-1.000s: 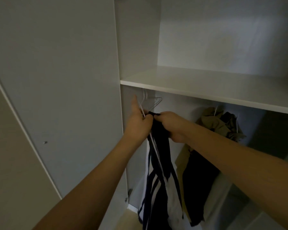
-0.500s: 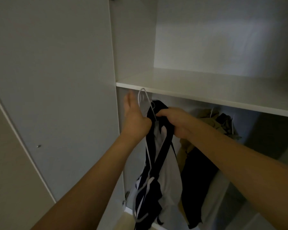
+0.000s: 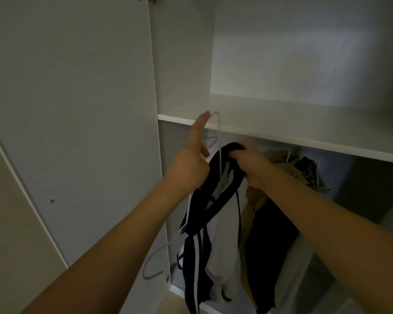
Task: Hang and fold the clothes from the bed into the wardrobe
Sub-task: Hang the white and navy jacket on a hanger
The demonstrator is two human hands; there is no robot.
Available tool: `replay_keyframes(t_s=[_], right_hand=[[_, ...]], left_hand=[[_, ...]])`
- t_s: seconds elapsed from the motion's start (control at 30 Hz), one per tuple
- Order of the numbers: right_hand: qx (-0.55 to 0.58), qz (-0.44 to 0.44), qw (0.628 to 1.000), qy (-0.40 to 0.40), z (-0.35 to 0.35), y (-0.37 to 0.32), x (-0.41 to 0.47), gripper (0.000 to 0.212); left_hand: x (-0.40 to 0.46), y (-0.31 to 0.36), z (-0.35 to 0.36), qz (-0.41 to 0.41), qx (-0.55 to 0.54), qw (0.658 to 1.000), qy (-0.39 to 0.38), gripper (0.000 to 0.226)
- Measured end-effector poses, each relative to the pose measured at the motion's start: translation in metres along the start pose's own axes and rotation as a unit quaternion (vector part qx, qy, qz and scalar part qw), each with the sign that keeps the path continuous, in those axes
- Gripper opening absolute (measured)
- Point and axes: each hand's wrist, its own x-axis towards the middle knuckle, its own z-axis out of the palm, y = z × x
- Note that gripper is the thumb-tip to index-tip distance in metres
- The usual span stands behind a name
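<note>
From the head camera I see both of my bare arms reaching into the open wardrobe [image 3: 184,64], just under its white shelf [image 3: 281,130]. My right hand [image 3: 251,165] has its fingers curled tight around the top of a navy-and-white garment [image 3: 216,223], bunching the dark collar band in its grip — the rest of the cloth hangs straight down in front of the lower compartment, white stripes running down its navy side. My left hand [image 3: 188,171] is raised beside it, index finger pointing up toward the shelf edge; whether its other fingers grip the wire I cannot tell. A white wire hanger [image 3: 218,130] runs up past that finger and down through the garment, its hook [image 3: 153,266] showing low on the left near the door [image 3: 73,109]. Deeper inside, to the right, tan and dark clothes [image 3: 281,200] hang on hangers — an empty wire hanger [image 3: 210,141] sits behind my left hand.
</note>
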Motion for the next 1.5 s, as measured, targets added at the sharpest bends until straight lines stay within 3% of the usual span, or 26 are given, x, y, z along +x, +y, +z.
replay_keyframes(t_s=[0.1,0.17,0.27,0.37,0.57,0.7,0.83,0.93,1.03,1.1,1.2,1.27,1.4,1.5], right_hand=[[-0.002,-0.017,1.0,0.014,-0.011,0.005,0.003,0.031],[0.0,-0.012,1.0,-0.007,-0.012,0.009,0.0,0.022],[0.053,0.016,0.998,-0.014,-0.006,0.015,-0.001,0.021],[0.097,0.044,0.994,-0.014,-0.005,0.012,-0.002,0.017],[0.142,0.051,0.988,-0.045,-0.011,-0.002,-0.005,0.015],[0.214,0.074,0.971,-0.081,-0.02,-0.019,-0.007,0.02],[0.249,0.116,0.955,-0.109,-0.027,-0.024,-0.009,0.02],[0.192,0.104,0.974,-0.064,-0.025,-0.022,-0.009,0.026],[0.025,0.045,0.999,-0.018,-0.026,-0.018,-0.008,0.018],[-0.051,0.011,0.998,-0.019,-0.028,-0.016,-0.007,0.025],[-0.097,-0.025,0.994,-0.044,-0.029,-0.023,-0.009,0.014],[-0.076,-0.026,0.994,-0.071,-0.032,-0.026,-0.01,0.006],[0.024,-0.026,0.992,-0.12,-0.035,-0.026,-0.013,0.019],[0.092,-0.023,0.987,-0.133,-0.034,-0.024,-0.014,0.021]], left_hand=[[0.01,0.023,-0.023,0.093,-0.017,0.991,0.092,0.09],[0.021,0.037,-0.031,0.133,-0.03,0.983,0.121,0.085],[0.027,0.042,-0.025,0.069,-0.065,0.994,0.06,0.073],[0.012,0.032,-0.01,0.036,-0.071,0.997,0.018,0.035],[0.004,0.022,0.008,-0.051,-0.036,0.998,-0.003,0.067],[0.006,0.016,0.012,-0.021,-0.019,1.0,-0.011,0.064],[0.009,0.01,0.025,-0.048,-0.014,0.998,-0.035,0.068],[0.006,0.004,0.035,-0.054,-0.024,0.997,-0.045,0.077],[0.002,-0.003,0.039,-0.077,-0.034,0.995,-0.05,0.079],[-0.001,-0.004,0.041,-0.086,-0.023,0.994,-0.057,0.078],[-0.007,-0.004,0.048,-0.079,0.015,0.995,-0.051,0.063],[-0.01,-0.004,0.048,-0.087,-0.003,0.995,-0.051,0.062],[-0.008,-0.003,0.039,-0.132,-0.042,0.989,-0.05,0.067],[-0.011,0.002,0.038,-0.103,0.001,0.992,-0.075,0.071]])
